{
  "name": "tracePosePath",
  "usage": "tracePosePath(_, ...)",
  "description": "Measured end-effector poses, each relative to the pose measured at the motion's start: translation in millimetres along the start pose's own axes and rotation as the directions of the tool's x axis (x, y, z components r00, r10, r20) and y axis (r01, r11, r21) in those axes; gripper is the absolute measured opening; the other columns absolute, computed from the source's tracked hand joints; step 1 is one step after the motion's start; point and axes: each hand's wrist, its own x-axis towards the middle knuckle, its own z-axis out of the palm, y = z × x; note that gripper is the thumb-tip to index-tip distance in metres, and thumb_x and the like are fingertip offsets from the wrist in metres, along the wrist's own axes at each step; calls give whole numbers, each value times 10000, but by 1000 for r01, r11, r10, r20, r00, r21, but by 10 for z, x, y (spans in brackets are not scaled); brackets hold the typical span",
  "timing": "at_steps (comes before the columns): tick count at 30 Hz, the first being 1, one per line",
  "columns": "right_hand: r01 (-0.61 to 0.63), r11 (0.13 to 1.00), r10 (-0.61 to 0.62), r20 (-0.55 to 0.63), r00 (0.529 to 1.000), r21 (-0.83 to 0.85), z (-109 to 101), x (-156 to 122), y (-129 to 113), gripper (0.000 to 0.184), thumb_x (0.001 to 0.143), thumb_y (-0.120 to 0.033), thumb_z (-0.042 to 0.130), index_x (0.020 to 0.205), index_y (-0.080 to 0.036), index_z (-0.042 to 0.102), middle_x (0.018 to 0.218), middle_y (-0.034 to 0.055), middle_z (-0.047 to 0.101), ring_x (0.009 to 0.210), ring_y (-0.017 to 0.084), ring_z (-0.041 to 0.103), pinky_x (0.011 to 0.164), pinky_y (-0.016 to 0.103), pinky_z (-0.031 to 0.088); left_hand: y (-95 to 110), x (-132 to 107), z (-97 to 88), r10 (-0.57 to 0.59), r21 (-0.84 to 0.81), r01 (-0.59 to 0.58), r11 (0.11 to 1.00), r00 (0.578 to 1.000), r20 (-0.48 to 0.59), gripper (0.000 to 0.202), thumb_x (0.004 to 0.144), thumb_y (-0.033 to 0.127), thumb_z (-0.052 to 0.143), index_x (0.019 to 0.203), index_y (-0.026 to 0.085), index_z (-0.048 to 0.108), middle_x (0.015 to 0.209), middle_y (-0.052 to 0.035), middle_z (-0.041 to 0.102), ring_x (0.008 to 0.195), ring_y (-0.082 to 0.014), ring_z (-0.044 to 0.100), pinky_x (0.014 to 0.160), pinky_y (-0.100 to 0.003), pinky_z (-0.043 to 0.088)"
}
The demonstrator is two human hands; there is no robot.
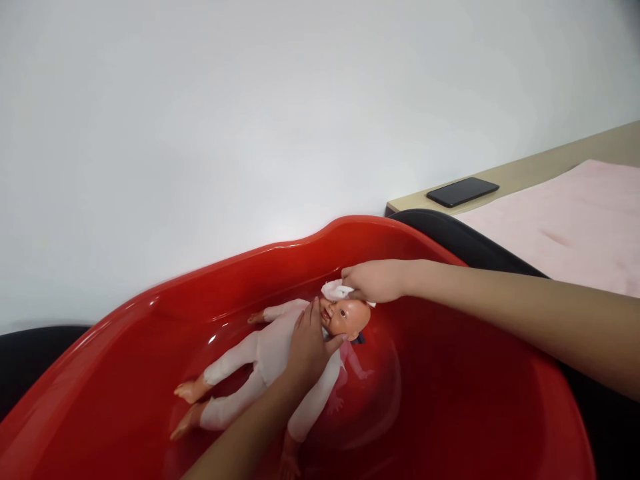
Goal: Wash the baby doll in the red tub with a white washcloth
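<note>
White wall (250, 120) filled the view behind the red plastic tub (240, 257), a glossy, deep shell w/ a smooth curved rim. We saw a baby doll (347, 320) lying face-up inside the tub, head twd the right side of the tub, feet twd its left rim. Its vinyl head, hands and feet were bare and shiny; the rest was covered by a pale one-piece suit (273, 340), soft-looking and snug, w/ long sleeves and legs. L hand (310, 350) lay open, fingers spread across the doll's chest and neck, not clenched. R hand (375, 280) was closed on a white cloth (336, 291), crumpled and soft, pressing it against the side of the doll's head. So far as we could see: doll in tub, suit on, cloth at head; rest of the body untouched by the cloth. Couldn't tell if the tub held water, since the floor only showed reflections. Right of the tub ran a black padded edge (450, 233), then a beige shelf (590, 150) w/ a black smartphone (463, 192) and a pink towel (560, 220).
</note>
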Motion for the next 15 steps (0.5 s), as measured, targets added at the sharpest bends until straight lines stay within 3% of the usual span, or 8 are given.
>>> tracePosePath(3,-100,995,100,2,995,7,-7,21,-24,300,994,-336,458,924,-138,672,966,125,710,730,174,619,708,284,432,-39,2,34,1,-29,-2,1000,1000,-15,944,827,548,667,1628,293,237,1623,-88,455,1507,-360,405,1237,-469,361)
tracePosePath(7,-165,970,127,206,970,180,90,26,-111,309,997,-381,469,948,-164,684,708,51,699,556,149,599,666,277,451,-35,0,14,25,-61,-27,998,999,-34,908,826,507,682,1612,288,285,1611,-93,469,1505,-349,412,1243,-463,353)
tracePosePath(11,-152,982,127,204,971,111,284,88,-168,251,913,-356,569,854,-165,721,746,65,718,643,176,637,691,289,458,-33,19,-28,39,-76,-41,996,999,-17,905,816,473,701,1607,288,302,1594,-93,491,1486,-357,437,1225,-480,382)
tracePosePath(15,-82,996,74,234,969,23,519,194,-208,274,860,-380,602,824,-149,745,785,81,719,693,190,632,649,284,440,-61,42,-58,44,-69,-43,997,999,19,888,824,438,706,1589,194,325,1593,-147,480,1496,-353,421,1236,-462,370)
